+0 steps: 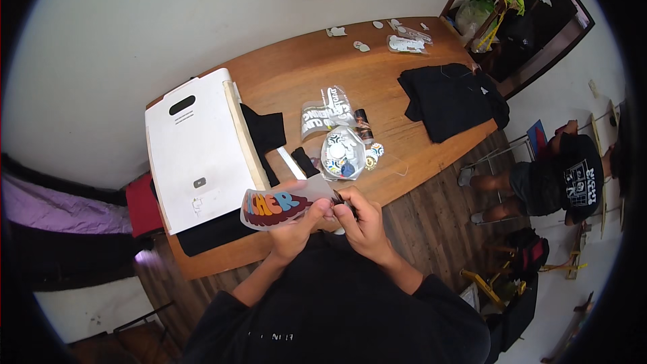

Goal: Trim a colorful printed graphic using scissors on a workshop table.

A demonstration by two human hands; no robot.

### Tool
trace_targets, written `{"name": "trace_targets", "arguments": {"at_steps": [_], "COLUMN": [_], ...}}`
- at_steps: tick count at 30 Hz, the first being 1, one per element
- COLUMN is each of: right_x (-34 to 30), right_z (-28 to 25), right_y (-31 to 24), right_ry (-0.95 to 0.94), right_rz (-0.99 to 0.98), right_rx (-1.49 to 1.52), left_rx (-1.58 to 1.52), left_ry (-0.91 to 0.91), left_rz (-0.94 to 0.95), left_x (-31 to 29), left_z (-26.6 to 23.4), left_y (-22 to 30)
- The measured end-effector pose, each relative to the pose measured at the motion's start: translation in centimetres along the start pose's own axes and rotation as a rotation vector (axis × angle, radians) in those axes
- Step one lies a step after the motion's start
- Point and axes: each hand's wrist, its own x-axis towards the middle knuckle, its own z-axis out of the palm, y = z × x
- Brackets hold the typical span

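My left hand (300,234) is closed on the edge of a clear transfer film (273,207) printed with orange, blue and dark red lettering. Against it, my right hand (364,224) curls round a small dark tool (339,199) whose pointed tip shows between the fingers; its kind is mostly hidden. Both hands meet above the table's front edge. Just beyond them stands a clear round tub (343,155) of stickers or cut prints. More film with white lettering (327,111) lies behind the tub, beside a small black cylinder (363,125).
A large white panel-like machine (202,155) with an oval handle slot covers the left of the wooden table (283,54), black cloth (263,128) beside it. Folded black garments (448,98) lie at right. Paper scraps (407,43) sit at the back. Another person (573,178) is at far right.
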Motion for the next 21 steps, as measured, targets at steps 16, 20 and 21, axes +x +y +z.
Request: {"name": "trace_targets", "arguments": {"at_steps": [16,20,21], "right_x": [-0.01,0.09,0.11], "right_z": [0.14,0.06,0.05], "right_y": [0.11,-0.08,-0.11], "right_ry": [-0.008,-0.013,-0.015], "right_rz": [-0.001,-0.007,-0.01], "right_rx": [0.006,-0.022,-0.02], "left_rx": [-0.043,-0.042,-0.036], "left_ry": [0.028,0.02,0.008], "left_rz": [-0.018,-0.01,0.001], "left_x": [-0.12,-0.08,-0.07], "left_z": [-0.04,-0.21,-0.26], "left_y": [-0.11,-0.13,-0.12]}}
